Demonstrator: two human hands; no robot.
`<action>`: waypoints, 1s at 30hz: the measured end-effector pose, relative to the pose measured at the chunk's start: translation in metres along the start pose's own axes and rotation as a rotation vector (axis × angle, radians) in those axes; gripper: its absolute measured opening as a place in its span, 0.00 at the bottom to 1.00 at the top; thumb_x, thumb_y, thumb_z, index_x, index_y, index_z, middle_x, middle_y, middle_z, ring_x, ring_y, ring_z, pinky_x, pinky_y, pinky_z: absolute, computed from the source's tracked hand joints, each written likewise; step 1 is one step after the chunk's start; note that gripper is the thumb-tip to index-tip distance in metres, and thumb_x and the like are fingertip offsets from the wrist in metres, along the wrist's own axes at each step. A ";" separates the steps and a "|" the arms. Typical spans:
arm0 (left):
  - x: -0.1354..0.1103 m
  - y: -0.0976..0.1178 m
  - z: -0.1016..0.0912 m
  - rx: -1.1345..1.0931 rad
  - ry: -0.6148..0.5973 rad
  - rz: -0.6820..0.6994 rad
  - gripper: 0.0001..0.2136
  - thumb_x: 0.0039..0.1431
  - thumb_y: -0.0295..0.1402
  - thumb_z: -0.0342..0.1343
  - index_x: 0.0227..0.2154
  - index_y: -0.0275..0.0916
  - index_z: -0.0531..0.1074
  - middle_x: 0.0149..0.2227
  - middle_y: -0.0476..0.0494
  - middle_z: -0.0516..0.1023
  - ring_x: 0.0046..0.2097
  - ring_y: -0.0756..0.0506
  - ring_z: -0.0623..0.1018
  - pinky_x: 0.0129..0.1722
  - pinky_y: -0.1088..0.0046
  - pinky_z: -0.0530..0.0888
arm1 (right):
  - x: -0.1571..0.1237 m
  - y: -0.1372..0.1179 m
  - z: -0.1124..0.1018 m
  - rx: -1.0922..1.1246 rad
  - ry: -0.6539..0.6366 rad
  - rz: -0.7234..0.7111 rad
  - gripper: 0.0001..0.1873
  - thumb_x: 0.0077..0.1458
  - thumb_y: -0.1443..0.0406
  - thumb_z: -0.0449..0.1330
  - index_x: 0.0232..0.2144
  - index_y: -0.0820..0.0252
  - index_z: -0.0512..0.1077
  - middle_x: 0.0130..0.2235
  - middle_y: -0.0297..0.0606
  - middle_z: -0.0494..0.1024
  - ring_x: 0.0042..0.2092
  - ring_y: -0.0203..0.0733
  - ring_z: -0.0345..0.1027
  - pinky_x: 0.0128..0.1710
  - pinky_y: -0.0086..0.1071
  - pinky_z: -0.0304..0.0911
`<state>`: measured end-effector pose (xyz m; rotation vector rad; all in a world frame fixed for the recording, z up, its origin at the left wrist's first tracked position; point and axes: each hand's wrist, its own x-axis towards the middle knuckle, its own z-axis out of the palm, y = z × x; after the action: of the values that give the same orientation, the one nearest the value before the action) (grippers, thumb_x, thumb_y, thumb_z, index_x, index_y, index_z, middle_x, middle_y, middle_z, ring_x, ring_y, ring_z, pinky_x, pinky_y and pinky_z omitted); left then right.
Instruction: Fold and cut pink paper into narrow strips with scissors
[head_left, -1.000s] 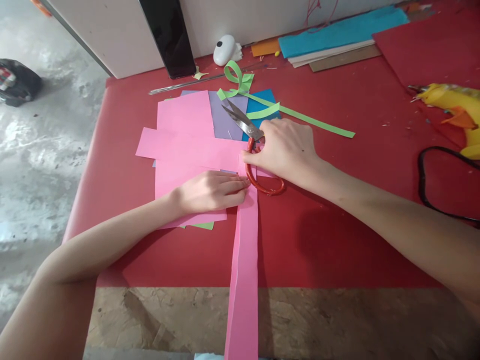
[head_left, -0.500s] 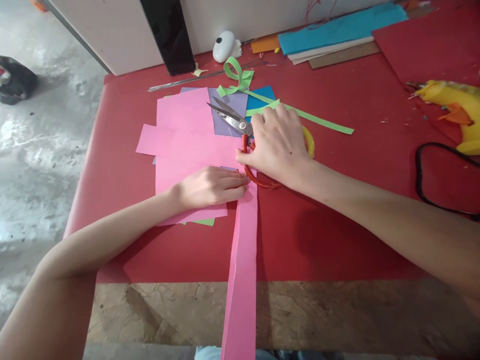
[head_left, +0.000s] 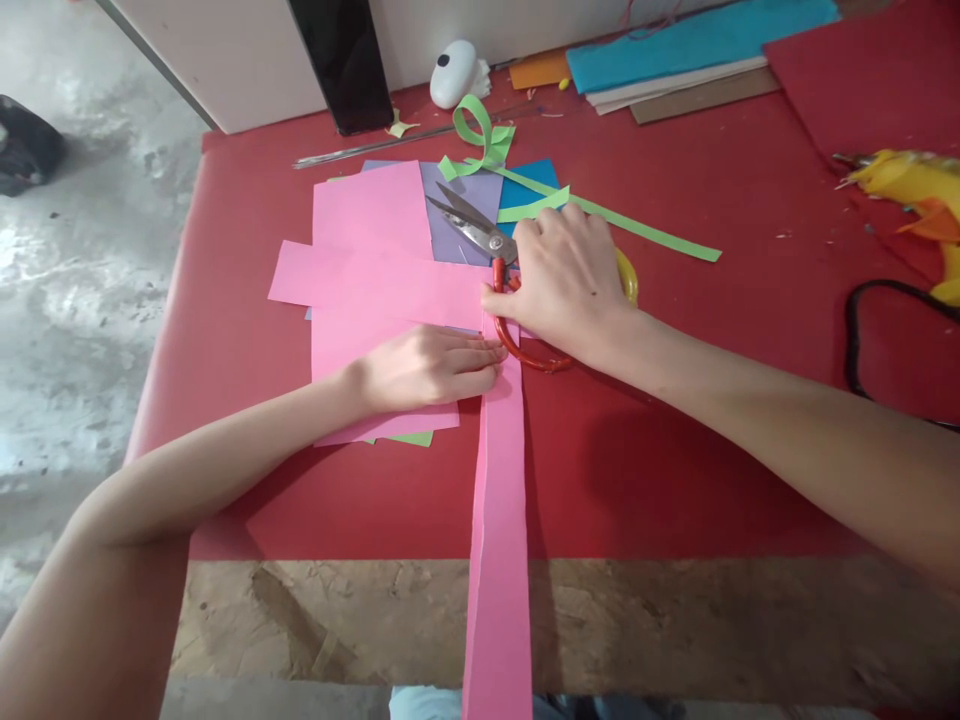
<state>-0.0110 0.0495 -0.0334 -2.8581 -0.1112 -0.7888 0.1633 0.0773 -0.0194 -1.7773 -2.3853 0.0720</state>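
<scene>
Bare chipboard [head_left: 337, 620] was seen along the bottom of the frame, and beyond it a red sheet [head_left: 675, 470] was spread. A pink strip [head_left: 499, 560] was laid from the bottom edge up to the centre, across both. At its upper end the left hand [head_left: 427, 368] was pressed flat, fingers straight and together, on pink sheets [head_left: 371, 215], the fingertips touching the strip's left edge. Just right of it the right hand [head_left: 566, 285] was closed around the scissors [head_left: 480, 232]. A red handle loop was shown below the palm, partly over the pink strip, and the blades, a little parted, were pointed to the upper left over a purple sheet [head_left: 457, 200]. A yellow ring [head_left: 628, 275] was half hidden behind that hand. A blue sheet [head_left: 516, 195] and a green strip [head_left: 645, 232] were laid just above, the latter curled at its upper end. At the right edge a black cable [head_left: 862, 330] and a glue gun [head_left: 911, 185] were seen. Along the top, a rod [head_left: 360, 152], a black slab [head_left: 341, 60], a white object [head_left: 454, 72] and stacked sheets [head_left: 697, 45] were set. Grey floor [head_left: 67, 300] was seen at the left.
</scene>
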 end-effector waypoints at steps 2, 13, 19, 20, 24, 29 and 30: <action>0.000 0.000 0.000 0.008 -0.004 0.001 0.08 0.65 0.22 0.50 0.30 0.32 0.72 0.37 0.38 0.84 0.41 0.45 0.84 0.43 0.71 0.83 | 0.001 -0.002 -0.002 0.000 -0.022 0.014 0.22 0.52 0.57 0.59 0.43 0.71 0.69 0.48 0.56 0.74 0.54 0.64 0.64 0.51 0.54 0.59; -0.001 0.000 0.000 0.008 -0.017 0.008 0.09 0.64 0.21 0.50 0.31 0.32 0.73 0.39 0.36 0.84 0.42 0.45 0.84 0.45 0.70 0.83 | 0.008 0.005 0.009 0.014 0.078 0.010 0.22 0.48 0.56 0.63 0.41 0.69 0.71 0.45 0.56 0.76 0.50 0.64 0.68 0.46 0.54 0.63; -0.002 0.001 0.000 0.009 -0.016 0.000 0.09 0.65 0.22 0.49 0.31 0.32 0.73 0.38 0.36 0.84 0.42 0.45 0.84 0.45 0.70 0.83 | 0.018 0.002 -0.002 -0.012 -0.007 0.095 0.28 0.50 0.55 0.64 0.46 0.74 0.70 0.49 0.62 0.74 0.54 0.66 0.65 0.51 0.56 0.59; -0.002 0.001 0.000 0.010 -0.016 -0.002 0.09 0.65 0.22 0.49 0.31 0.32 0.73 0.38 0.36 0.84 0.42 0.45 0.84 0.45 0.70 0.83 | 0.019 0.002 -0.004 -0.014 -0.024 0.102 0.29 0.51 0.55 0.63 0.46 0.76 0.69 0.50 0.63 0.74 0.54 0.66 0.64 0.51 0.55 0.59; -0.001 0.001 0.001 0.001 -0.014 0.003 0.09 0.64 0.21 0.50 0.31 0.31 0.73 0.38 0.35 0.84 0.42 0.45 0.84 0.44 0.69 0.83 | 0.020 0.003 -0.010 0.004 -0.018 0.070 0.28 0.55 0.57 0.61 0.47 0.79 0.69 0.50 0.66 0.73 0.54 0.64 0.64 0.52 0.51 0.58; -0.001 0.000 0.001 -0.019 0.003 0.008 0.10 0.65 0.20 0.48 0.31 0.30 0.73 0.38 0.33 0.84 0.40 0.43 0.84 0.41 0.68 0.84 | 0.025 0.004 -0.007 -0.014 -0.005 0.096 0.28 0.54 0.56 0.61 0.47 0.77 0.69 0.50 0.65 0.72 0.54 0.64 0.64 0.52 0.51 0.58; -0.001 0.000 0.001 -0.018 0.005 0.006 0.10 0.65 0.20 0.48 0.31 0.30 0.73 0.38 0.34 0.84 0.40 0.43 0.84 0.41 0.68 0.84 | 0.027 0.004 -0.006 -0.021 0.000 0.106 0.28 0.53 0.56 0.62 0.47 0.76 0.69 0.50 0.64 0.73 0.54 0.64 0.64 0.52 0.51 0.58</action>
<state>-0.0110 0.0494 -0.0343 -2.8718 -0.0952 -0.8003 0.1609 0.1039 -0.0110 -1.9122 -2.2988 0.0594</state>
